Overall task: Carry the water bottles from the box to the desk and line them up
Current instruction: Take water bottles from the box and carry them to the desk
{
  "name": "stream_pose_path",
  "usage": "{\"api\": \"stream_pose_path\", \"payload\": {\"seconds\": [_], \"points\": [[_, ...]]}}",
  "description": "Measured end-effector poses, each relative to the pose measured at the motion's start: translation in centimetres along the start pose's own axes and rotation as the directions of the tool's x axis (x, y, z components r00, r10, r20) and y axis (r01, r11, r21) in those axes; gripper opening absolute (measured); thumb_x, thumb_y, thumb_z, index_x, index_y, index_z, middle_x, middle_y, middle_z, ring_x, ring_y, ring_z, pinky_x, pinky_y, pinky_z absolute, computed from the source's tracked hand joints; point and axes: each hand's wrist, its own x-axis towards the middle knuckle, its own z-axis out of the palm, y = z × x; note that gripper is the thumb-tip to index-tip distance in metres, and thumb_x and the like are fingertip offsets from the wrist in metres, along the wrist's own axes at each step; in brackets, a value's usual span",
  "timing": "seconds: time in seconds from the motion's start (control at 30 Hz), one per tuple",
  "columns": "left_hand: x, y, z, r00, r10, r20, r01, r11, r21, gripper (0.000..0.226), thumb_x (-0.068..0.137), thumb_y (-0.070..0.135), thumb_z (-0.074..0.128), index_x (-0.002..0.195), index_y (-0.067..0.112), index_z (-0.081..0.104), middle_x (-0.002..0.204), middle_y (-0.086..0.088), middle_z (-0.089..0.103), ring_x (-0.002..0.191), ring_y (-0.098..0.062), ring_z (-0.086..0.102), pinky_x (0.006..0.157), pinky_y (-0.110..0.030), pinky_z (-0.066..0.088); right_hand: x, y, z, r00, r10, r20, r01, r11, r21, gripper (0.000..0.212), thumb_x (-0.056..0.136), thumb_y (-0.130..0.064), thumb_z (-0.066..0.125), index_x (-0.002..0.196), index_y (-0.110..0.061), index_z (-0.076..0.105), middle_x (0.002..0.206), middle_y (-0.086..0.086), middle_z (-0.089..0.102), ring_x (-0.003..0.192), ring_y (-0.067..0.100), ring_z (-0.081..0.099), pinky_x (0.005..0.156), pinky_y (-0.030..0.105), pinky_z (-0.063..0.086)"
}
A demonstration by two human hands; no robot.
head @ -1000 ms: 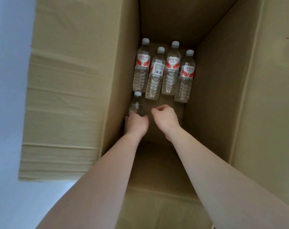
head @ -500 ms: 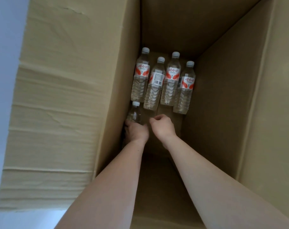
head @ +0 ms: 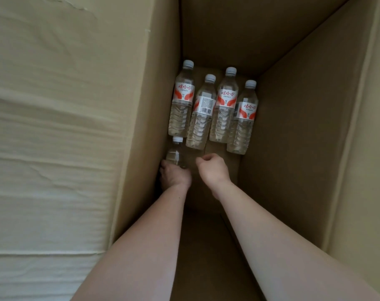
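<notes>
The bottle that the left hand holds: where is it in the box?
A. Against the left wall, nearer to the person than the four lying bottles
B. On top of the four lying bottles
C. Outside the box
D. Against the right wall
A: the left hand grips the bottle beside the left wall of the box, nearer to the person than the row of four bottles lying on the bottom.

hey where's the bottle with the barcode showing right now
In the head view, the barcode bottle lies on the floor of the box, second from the left in the row of four, just beyond the right hand.
</notes>
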Motion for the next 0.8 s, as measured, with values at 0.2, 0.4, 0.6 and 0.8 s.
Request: {"api": "stream_pose_path", "payload": {"seconds": [0.2,0.4,0.6,0.8], "points": [[0.7,0.1,1.4,0.999,-0.025,-0.035,0.026,0.999,0.035,0.081,0.088,0.028,0.077,0.148,0.010,0.027,0.157,-0.016,0.034,0.143,-0.040,0.034,0.117,-0.053,0.032,1.1,-0.2,-0.2,1.000,-0.001,-0.015,0.001,1.000,-0.006,0.014,0.096,-0.032,0.059,0.106,-0.023,0.058,0.111,0.004,0.066,0.107,0.025,0.060,0.090,0.037,0.050],[0.4,-0.3,2.5,0.992,-0.012,-0.124,0.015,1.000,0.016,0.078,0.085,0.027,0.079,0.145,0.013,0.031,0.154,-0.014,0.036,0.143,-0.039,0.034,0.113,-0.056,0.028,1.8,-0.4,-0.4,1.000,-0.005,-0.014,0.005,1.000,0.002,0.010,0.095,-0.033,0.060,0.102,-0.026,0.057,0.110,0.004,0.068,0.108,0.026,0.062,0.093,0.041,0.052],[0.6,-0.3,2.2,0.993,-0.036,-0.110,0.021,0.991,-0.130,0.082,0.080,0.022,0.084,0.144,0.011,0.034,0.149,-0.016,0.043,0.138,-0.039,0.042,0.112,-0.054,0.039,1.7,-0.3,-0.8,1.000,-0.001,-0.013,0.001,1.000,-0.013,0.012,0.095,-0.033,0.060,0.103,-0.025,0.056,0.110,0.004,0.068,0.107,0.025,0.063,0.093,0.041,0.053],[-0.7,-1.0,0.9,0.997,0.048,-0.056,-0.059,0.975,-0.214,0.084,0.078,0.016,0.083,0.146,0.013,0.034,0.140,-0.014,0.050,0.129,-0.036,0.052,0.105,-0.049,0.047,0.9,-1.0,-1.4,1.000,-0.026,-0.013,0.026,1.000,-0.015,0.011,0.095,-0.032,0.060,0.103,-0.025,0.056,0.110,0.003,0.067,0.108,0.025,0.062,0.094,0.042,0.053]]}}
